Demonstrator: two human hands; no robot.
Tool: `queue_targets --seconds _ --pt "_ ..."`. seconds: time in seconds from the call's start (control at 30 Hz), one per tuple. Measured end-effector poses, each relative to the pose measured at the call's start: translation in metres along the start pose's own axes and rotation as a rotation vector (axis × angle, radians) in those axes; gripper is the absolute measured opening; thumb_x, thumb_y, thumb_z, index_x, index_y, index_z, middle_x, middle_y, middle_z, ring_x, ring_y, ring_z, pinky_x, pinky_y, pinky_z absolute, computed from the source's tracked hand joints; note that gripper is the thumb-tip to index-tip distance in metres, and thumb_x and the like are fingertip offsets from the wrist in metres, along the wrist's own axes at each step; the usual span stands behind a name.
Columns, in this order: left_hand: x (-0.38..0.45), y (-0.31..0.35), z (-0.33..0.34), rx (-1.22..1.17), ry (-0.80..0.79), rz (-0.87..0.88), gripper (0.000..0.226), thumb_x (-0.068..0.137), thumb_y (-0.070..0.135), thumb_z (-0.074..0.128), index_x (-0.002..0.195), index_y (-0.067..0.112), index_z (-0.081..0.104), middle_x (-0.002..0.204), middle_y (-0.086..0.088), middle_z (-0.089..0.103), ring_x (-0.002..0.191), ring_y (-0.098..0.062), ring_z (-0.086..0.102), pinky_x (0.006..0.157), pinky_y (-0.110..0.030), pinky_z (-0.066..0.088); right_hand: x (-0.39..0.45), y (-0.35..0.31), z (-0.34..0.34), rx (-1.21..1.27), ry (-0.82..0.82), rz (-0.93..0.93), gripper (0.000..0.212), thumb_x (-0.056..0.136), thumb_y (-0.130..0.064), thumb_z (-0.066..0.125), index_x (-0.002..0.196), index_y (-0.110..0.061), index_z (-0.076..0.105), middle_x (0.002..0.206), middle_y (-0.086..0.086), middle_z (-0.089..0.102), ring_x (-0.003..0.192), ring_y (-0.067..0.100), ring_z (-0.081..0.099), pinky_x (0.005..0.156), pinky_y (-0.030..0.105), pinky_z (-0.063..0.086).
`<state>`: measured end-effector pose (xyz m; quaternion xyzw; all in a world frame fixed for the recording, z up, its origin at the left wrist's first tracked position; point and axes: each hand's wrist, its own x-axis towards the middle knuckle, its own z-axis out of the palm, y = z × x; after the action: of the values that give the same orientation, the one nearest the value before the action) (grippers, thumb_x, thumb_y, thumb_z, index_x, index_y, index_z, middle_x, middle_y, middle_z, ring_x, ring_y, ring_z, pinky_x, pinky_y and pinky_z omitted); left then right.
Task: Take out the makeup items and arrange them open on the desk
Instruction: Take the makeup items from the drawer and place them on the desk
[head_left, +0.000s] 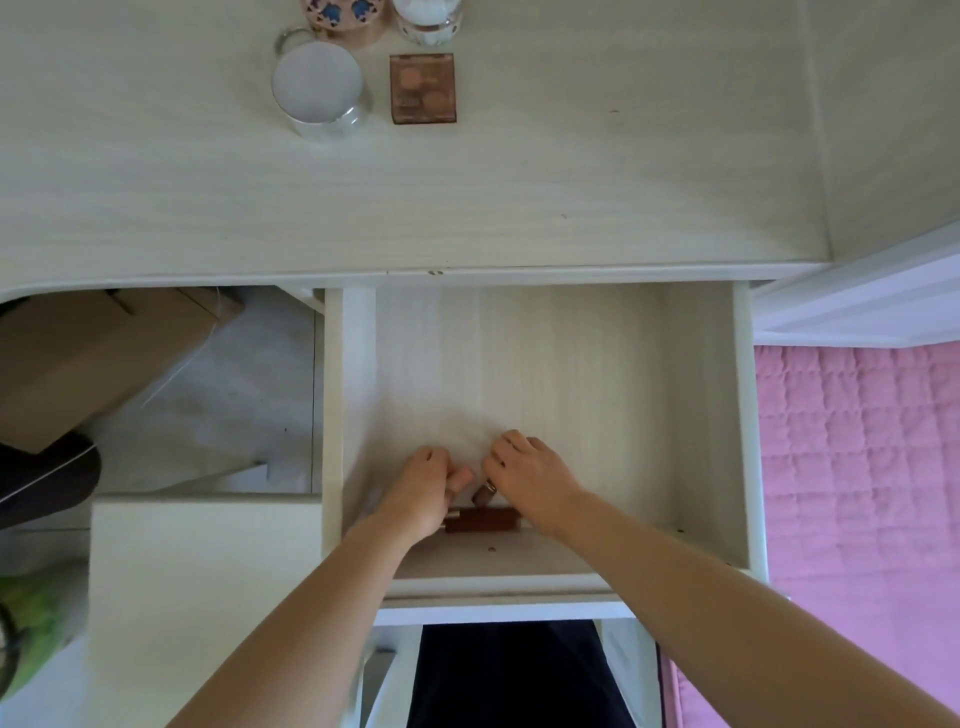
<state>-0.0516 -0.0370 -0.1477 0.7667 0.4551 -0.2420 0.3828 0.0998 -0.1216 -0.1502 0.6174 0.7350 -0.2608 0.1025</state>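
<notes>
Both my hands reach into the open drawer (696, 415) under the desk (519, 208). My left hand (423, 486) has its fingers curled, but what it holds is hidden. My right hand (527, 478) grips a small brown tube (484, 493) with a metallic band. Below them a dark red-brown makeup stick (480, 520) lies flat on the drawer floor, near the front wall. On the desk top lies a brown makeup palette (422, 88), flat with round tan pans showing.
A round white-lidded jar (318, 88) stands left of the palette; a pink floral tin (345, 18) and a clear jar (427, 18) sit at the desk's far edge. A cardboard box (93, 358) lies under the desk at left. A pink quilt (857, 467) is at right.
</notes>
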Motion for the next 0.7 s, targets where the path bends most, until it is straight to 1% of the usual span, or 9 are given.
queue_targets --seconds 0.07,0.13,0.2,0.27,0.33,0.4,0.53,0.6,0.7 --pt "0.001 -0.002 -0.002 -0.025 -0.024 -0.013 0.033 0.100 0.041 0.039 0.100 0.010 0.052 0.106 -0.006 0.052 0.093 -0.022 0.052 0.080 -0.030 0.040 -0.002 0.001 -0.001 0.019 -0.025 0.006 0.041 0.081 -0.004 0.060 0.120 -0.006 0.050 0.122 0.015 0.048 0.119 0.033 0.039 0.095 0.039 0.038" --pt "0.001 -0.005 -0.003 -0.052 -0.038 -0.014 0.029 0.101 0.033 0.040 0.111 0.009 0.051 0.115 -0.007 0.050 0.101 -0.023 0.053 0.087 -0.029 0.042 -0.003 0.001 0.000 0.026 -0.040 0.009 0.041 0.081 -0.001 0.059 0.120 -0.009 0.051 0.121 0.014 0.048 0.115 0.032 0.043 0.090 0.039 0.039" --pt "0.001 -0.009 -0.006 -0.071 -0.055 -0.019 0.025 0.100 0.025 0.041 0.118 0.010 0.050 0.120 -0.006 0.047 0.103 -0.022 0.053 0.086 -0.027 0.042 -0.006 0.002 0.000 0.031 -0.051 0.027 0.043 0.080 0.002 0.057 0.120 -0.010 0.052 0.123 0.013 0.047 0.113 0.031 0.044 0.087 0.038 0.041" --pt "-0.001 -0.013 -0.008 -0.084 -0.073 -0.025 0.016 0.098 0.021 0.045 0.109 0.011 0.051 0.114 -0.003 0.046 0.094 -0.020 0.053 0.078 -0.025 0.042 -0.009 0.003 0.002 0.043 -0.051 0.070 0.041 0.081 0.001 0.056 0.120 -0.010 0.051 0.124 0.011 0.047 0.112 0.029 0.045 0.085 0.037 0.043" --pt "-0.003 -0.015 -0.011 -0.123 -0.073 -0.031 0.006 0.094 0.016 0.046 0.088 0.016 0.046 0.102 -0.002 0.045 0.081 -0.018 0.050 0.066 -0.024 0.039 -0.012 0.005 0.004 0.074 -0.045 0.143 0.035 0.084 -0.004 0.053 0.119 -0.010 0.050 0.121 0.008 0.049 0.108 0.025 0.049 0.081 0.034 0.043" --pt "-0.005 -0.015 -0.012 -0.156 -0.066 -0.022 0.021 0.093 0.011 0.042 0.075 0.019 0.035 0.090 0.000 0.041 0.071 -0.014 0.041 0.060 -0.021 0.034 -0.015 0.007 0.004 0.147 -0.055 0.214 0.031 0.086 -0.011 0.050 0.117 -0.010 0.048 0.114 0.006 0.056 0.099 0.023 0.055 0.075 0.030 0.042" --pt "-0.010 -0.009 -0.015 -0.112 -0.062 0.012 0.020 0.099 0.010 0.030 0.082 0.012 0.039 0.084 -0.002 0.038 0.072 -0.014 0.035 0.057 -0.019 0.032 -0.021 0.010 0.003 0.234 -0.095 0.242 0.035 0.087 -0.020 0.052 0.119 -0.011 0.039 0.099 0.005 0.064 0.081 0.026 0.063 0.068 0.030 0.042" --pt "-0.013 -0.007 -0.015 -0.168 -0.056 0.007 0.017 0.096 0.009 0.036 0.079 0.012 0.037 0.083 -0.002 0.038 0.068 -0.015 0.034 0.055 -0.020 0.031 -0.021 0.008 0.002 0.279 -0.107 0.249 0.032 0.089 -0.018 0.050 0.117 -0.012 0.038 0.097 0.007 0.064 0.079 0.028 0.062 0.065 0.030 0.040" --pt "-0.018 -0.006 -0.013 -0.187 -0.102 0.037 0.028 0.087 0.006 0.050 0.071 0.016 0.030 0.073 -0.002 0.037 0.060 -0.014 0.030 0.054 -0.026 0.028 -0.016 0.000 0.002 0.372 -0.151 0.263 0.024 0.090 -0.014 0.048 0.113 -0.012 0.042 0.101 0.009 0.062 0.085 0.029 0.061 0.063 0.031 0.039"
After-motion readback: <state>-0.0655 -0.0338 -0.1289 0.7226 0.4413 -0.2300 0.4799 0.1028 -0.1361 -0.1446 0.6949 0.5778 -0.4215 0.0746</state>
